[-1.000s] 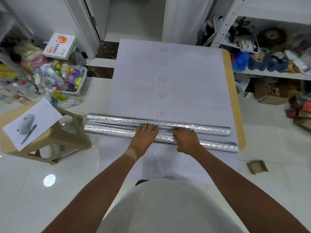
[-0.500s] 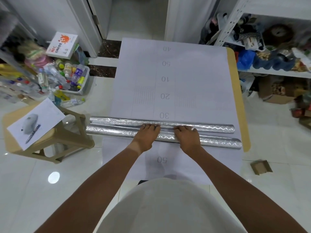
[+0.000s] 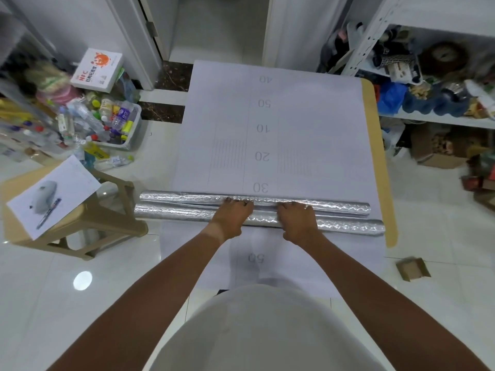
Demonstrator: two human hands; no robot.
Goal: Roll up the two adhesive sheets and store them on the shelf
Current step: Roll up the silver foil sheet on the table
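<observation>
Two silver rolled adhesive sheets lie side by side across the paper-covered table (image 3: 375, 145). The far roll (image 3: 187, 198) touches the near roll (image 3: 348, 227), which reaches further right. My left hand (image 3: 233, 218) and my right hand (image 3: 297, 220) lie over the middle of the near roll. The fingers of both hands bend down over the far roll. The parts of both rolls under my hands are hidden. The white metal shelf (image 3: 439, 120) stands to the right, crowded with things.
A tan stool (image 3: 107, 218) holding a paper sheet, a mouse and a pen stands left of the table, close to the rolls' left ends. Behind it is a bin of bottles (image 3: 134, 129). A cardboard scrap (image 3: 412, 269) lies on the floor at right.
My fingers, stretched flat across the rolls before, now bend over the far roll. Both hands have shifted slightly away from me. The rolls stay in place.
</observation>
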